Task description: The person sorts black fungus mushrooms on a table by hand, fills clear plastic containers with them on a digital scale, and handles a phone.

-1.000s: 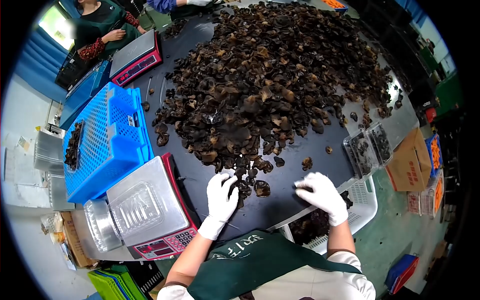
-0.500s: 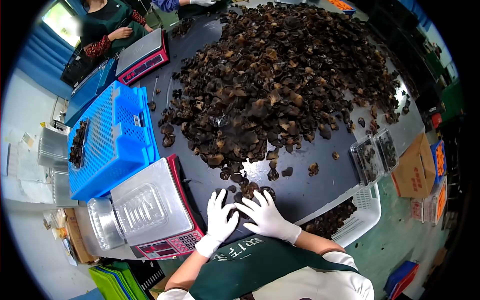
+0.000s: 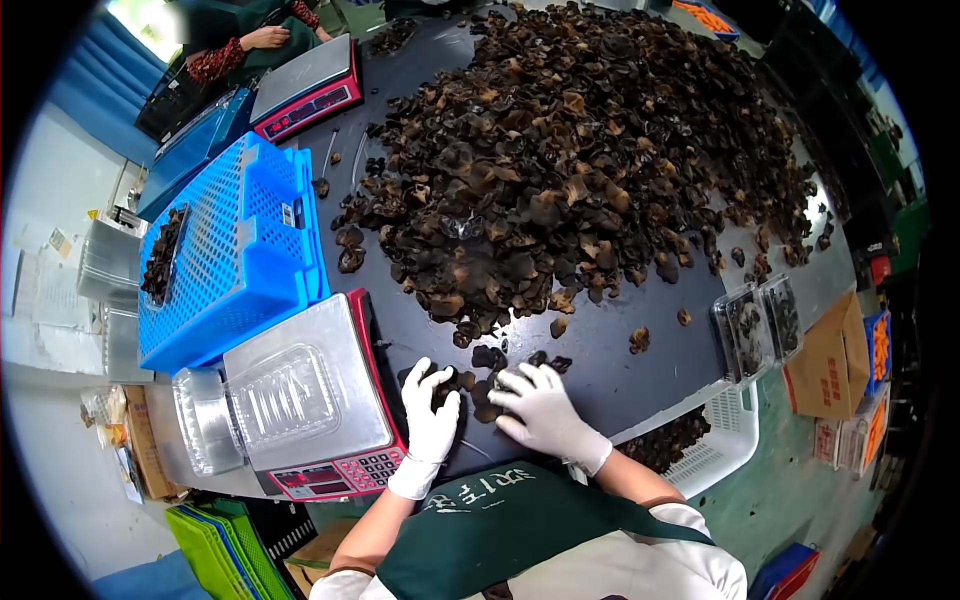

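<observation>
A few dark wood ear mushrooms lie on the table close to my body, between my two white-gloved hands. My left hand rests to their left with thumb and fingers apart, curved beside the pieces. On the other side, my right hand has its fingers spread, the tips touching or just over the mushrooms; what lies under them is partly hidden. Beyond the hands rises a large heap of wood ear mushrooms.
Left of me, a scale carries an open clear plastic box. Behind it stands a blue crate, then another scale near a co-worker. Filled clear boxes sit at the right edge, above a white basket.
My hands have moved apart from their near-touching position, leaving mushroom pieces visible between them. The whole view has shifted slightly.
</observation>
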